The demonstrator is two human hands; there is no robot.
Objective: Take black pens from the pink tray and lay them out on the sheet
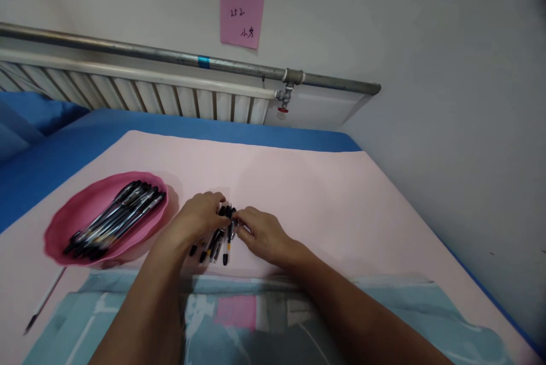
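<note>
Between my two hands is a small group of pens (227,247) with black caps and clear barrels, fanned a little above the pink table top. My left hand (202,216) curls over the upper part of the group, its fingers closed on the pens. From the other side my right hand (263,234) pinches near the upper end of a pen at the group's right edge. Fingers partly hide the pens' upper ends. To the left, a pink scalloped bowl (55,234) holds a pile of similar pens (117,217), lying slantwise.
A single thin white pen or brush (45,299) lies left of the bowl's near side. Light blue patterned cloth (384,308) covers the near edge. Behind the pink table top (324,194) are a blue surface, a radiator (170,95) and a pipe; a wall stands at right.
</note>
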